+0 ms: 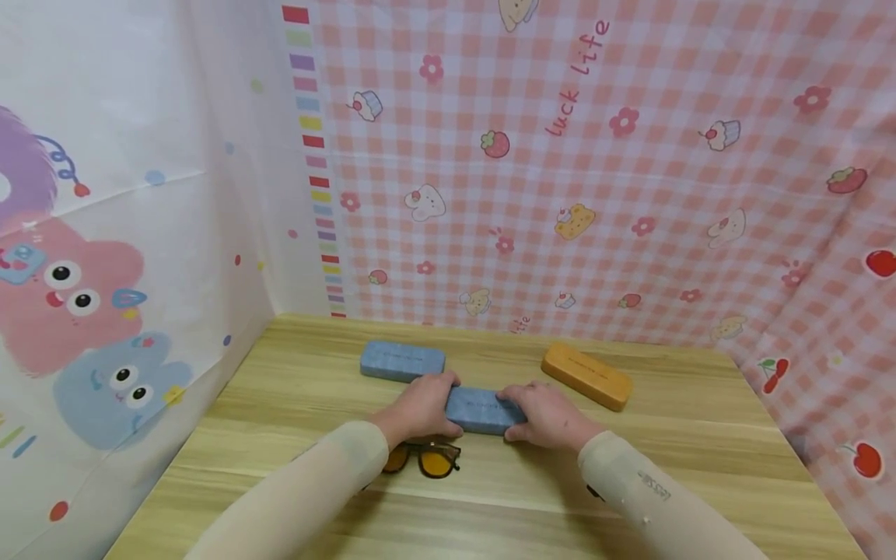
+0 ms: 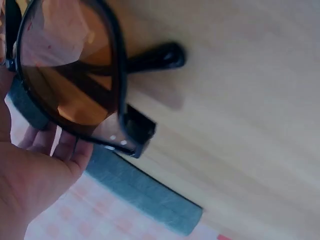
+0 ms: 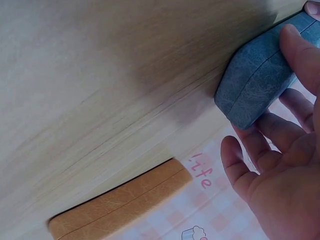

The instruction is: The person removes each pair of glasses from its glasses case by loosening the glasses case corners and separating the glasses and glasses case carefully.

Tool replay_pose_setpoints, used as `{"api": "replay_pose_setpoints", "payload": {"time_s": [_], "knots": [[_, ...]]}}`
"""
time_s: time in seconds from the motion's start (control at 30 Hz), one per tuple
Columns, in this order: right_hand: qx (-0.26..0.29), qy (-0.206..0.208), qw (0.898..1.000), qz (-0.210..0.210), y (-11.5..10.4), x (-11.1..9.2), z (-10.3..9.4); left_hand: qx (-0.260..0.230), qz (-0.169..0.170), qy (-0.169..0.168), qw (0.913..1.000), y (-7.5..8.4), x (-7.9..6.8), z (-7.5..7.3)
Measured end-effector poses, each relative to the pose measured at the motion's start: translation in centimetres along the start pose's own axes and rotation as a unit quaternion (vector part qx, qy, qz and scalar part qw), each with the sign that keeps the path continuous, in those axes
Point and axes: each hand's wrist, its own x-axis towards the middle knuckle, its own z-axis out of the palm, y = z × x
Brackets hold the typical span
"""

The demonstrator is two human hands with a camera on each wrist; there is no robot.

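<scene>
Blue case [image 1: 479,412]; hand [image 1: 422,406] gripping each end

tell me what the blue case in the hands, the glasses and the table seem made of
Blue case: leather or imitation leather, fairly matte, judging by the mottled, finely creased surface.
Glasses: probably plastic frame, dark and shiny; the orange-tinted lenses are see-through, glass or plastic.
Table: wood or perhaps printed laminate, going by the streaky grain.

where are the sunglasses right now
In the head view, the amber-lensed sunglasses lie low, slightly left of centre, on the wood-grain table, beside the left sleeve, below and left of the blue glasses case held by the left hand and right hand.
</scene>
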Motion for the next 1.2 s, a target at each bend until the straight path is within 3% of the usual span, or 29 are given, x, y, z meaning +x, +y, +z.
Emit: {"api": "replay_pose_setpoints", "payload": {"time_s": [0.17,0.73,1.2], "knots": [[-0.002,-0.003,1.000,0.012,-0.1,0.1,0.1,-0.032,-0.017,0.010,0.9993,-0.6,-0.2,0.4],[0.046,-0.073,0.996,0.023,-0.1,1.2,-1.8,-0.030,-0.025,0.007,0.9992,-1.0,0.0,0.7],[0.102,-0.134,0.985,0.030,0.1,2.4,-3.6,-0.025,-0.028,0.009,0.9993,-1.2,0.0,0.7]]}}
